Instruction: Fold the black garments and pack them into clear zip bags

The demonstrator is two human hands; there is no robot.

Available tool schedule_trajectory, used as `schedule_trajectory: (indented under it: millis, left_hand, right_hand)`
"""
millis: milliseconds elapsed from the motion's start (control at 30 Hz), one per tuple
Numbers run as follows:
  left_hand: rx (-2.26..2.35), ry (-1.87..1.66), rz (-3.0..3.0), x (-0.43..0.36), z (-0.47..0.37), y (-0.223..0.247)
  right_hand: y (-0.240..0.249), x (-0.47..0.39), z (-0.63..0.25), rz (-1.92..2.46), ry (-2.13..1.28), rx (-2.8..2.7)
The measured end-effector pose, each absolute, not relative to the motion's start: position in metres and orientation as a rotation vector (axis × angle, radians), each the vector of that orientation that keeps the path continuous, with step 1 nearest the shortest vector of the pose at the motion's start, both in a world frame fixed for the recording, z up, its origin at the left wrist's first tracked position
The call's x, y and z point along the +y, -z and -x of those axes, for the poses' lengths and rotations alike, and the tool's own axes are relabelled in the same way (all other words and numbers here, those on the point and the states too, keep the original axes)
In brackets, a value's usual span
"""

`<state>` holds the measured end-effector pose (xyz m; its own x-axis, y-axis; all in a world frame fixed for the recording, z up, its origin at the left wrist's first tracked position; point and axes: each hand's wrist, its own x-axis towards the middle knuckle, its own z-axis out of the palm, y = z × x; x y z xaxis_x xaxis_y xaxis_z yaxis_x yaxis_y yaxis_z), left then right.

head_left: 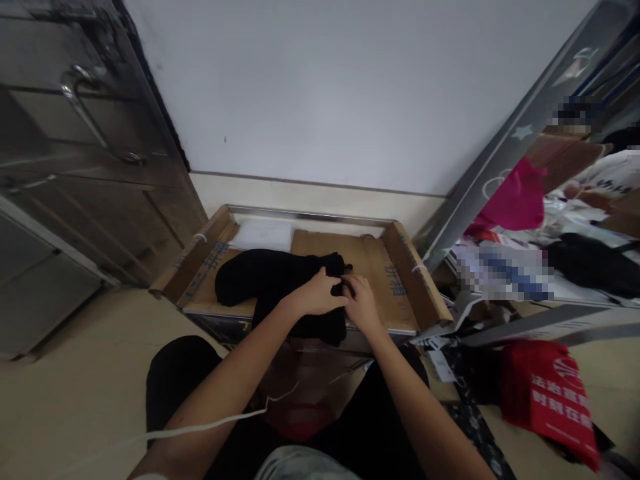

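Observation:
A black garment (267,273) lies bunched on a low table lined with cardboard (370,250). One rounded part of it reaches to the left, and another part hangs over the table's front edge. My left hand (320,295) rests on the garment's right part, its fingers closed on the cloth. Close beside it, my right hand (361,303) has curled fingers pinching at the cloth's right edge. The fingertips of both hands nearly meet, and whatever small detail lies between them is hidden.
Raised cardboard flaps (413,273) border the table's sides. A flat white stack (263,235) lies at its back left. To the left is a metal door (95,120); to the right, a cluttered bed frame (500,320) and red bag (547,393). A white cable (210,425) crosses my left arm.

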<state>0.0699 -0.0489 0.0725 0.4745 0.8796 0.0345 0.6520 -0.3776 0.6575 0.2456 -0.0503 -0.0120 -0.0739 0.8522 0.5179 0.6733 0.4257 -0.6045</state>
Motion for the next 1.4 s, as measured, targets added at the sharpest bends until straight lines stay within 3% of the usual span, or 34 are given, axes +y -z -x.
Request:
schedule_trajectory:
  millis: [67,167,267,400,600,767,933,1133,1400]
  left_hand:
    - [1.206,-0.69,-2.083,-0.047,-0.062,-0.07]
    - [1.596,-1.019,-1.904,-0.038,-0.039,-0.063]
    - [1.916,-0.983,-1.668,-0.025,-0.018,-0.048]
    - [1.676,-0.826,-1.414,-0.016,-0.013,-0.032]
    - [1.282,-1.048,-1.033,-0.025,-0.032,-0.044]
    - [1.07,-1.052,-0.9,-0.029,-0.027,-0.06]
    - [1.072,-1.09,-1.213,-0.005,-0.028,-0.08]
    - [1.572,-1.196,-1.913,0.054,0.005,-0.089]
    - [2.161,-0.977,-2.25,0.074,0.097,-0.02]
  right_hand:
    - [0.013,-0.051,-0.245,1.312,-0.259,-1.826]
    - [0.011,-0.052,-0.244,1.311,-0.265,-1.78]
    - [0.006,-0.053,-0.244,1.288,-0.288,-1.709]
    - [-0.003,-0.057,-0.238,1.269,-0.278,-1.718]
    - [-0.007,-0.054,-0.222,1.206,-0.326,-1.758]
    - [-0.019,-0.032,-0.212,1.121,-0.899,-1.281]
    - [-0.033,-0.012,-0.199,0.873,-1.63,-0.875]
    - [-0.027,0.022,-0.196,0.855,-1.699,-0.63]
    - [-0.018,0.041,-0.222,0.855,-1.675,-0.597]
